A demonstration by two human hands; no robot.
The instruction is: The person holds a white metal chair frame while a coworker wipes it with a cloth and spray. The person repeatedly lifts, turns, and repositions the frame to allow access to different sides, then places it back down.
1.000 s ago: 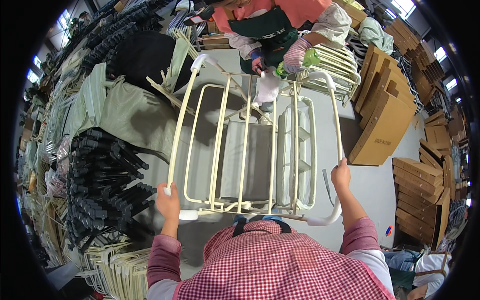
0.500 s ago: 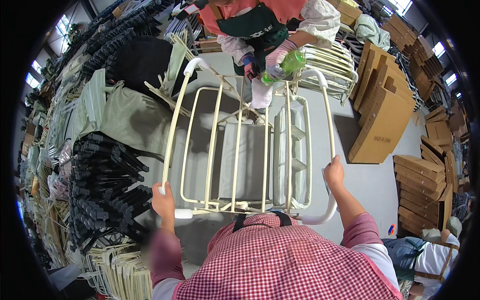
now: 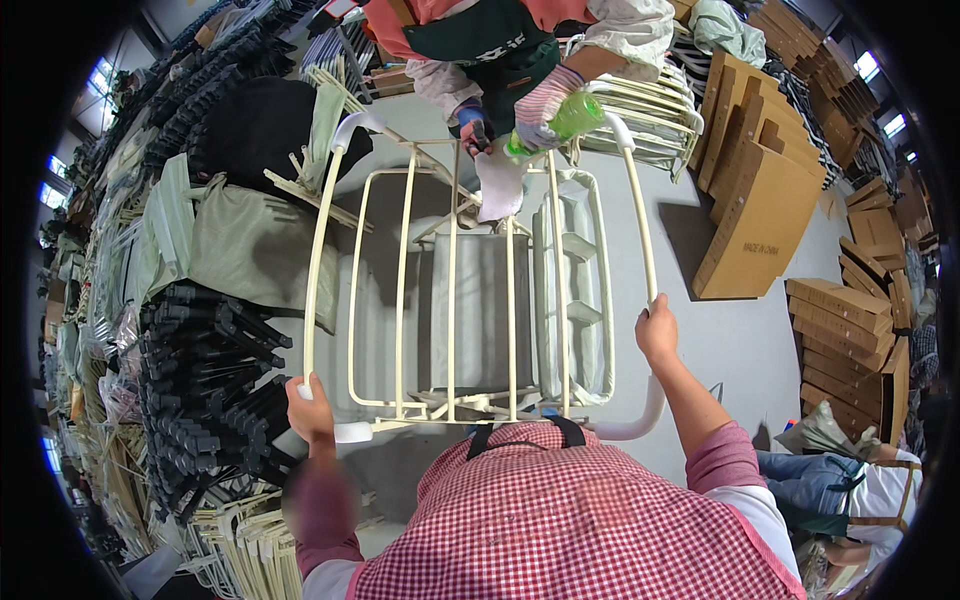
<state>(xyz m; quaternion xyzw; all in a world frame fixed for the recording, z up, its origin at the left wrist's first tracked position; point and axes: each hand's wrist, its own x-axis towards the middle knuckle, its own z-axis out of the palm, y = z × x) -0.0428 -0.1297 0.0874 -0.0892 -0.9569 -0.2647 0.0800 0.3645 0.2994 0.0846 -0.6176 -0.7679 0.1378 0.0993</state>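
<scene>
A cream metal tube frame point(image 3: 452, 300) with several parallel bars and white padded corners is between my two hands. My left hand point(image 3: 312, 408) is closed around its left side tube, near the white end at the lower corner. On the right side tube, just above the padded corner, my right hand point(image 3: 657, 332) is wrapped. Across from me, a co-worker in a dark green apron holds a green bottle point(image 3: 575, 116) in one striped-gloved hand point(image 3: 545, 105). A white cloth point(image 3: 500, 185) hangs by the co-worker's other gloved hand point(image 3: 475, 130), at the frame's far end.
Beneath and behind the frame are a grey panel point(image 3: 480, 310) and a grey fabric compartment tray point(image 3: 577, 280). Black folded parts point(image 3: 205, 380) pile up on the left. Cardboard boxes point(image 3: 765, 215) lean and stack at right. Another person point(image 3: 850, 490) is low at the right.
The view has shifted a little. The frame and both my hands appear slightly further left, with my grip the same. The co-worker's cloth and bottle are also further left in view.
</scene>
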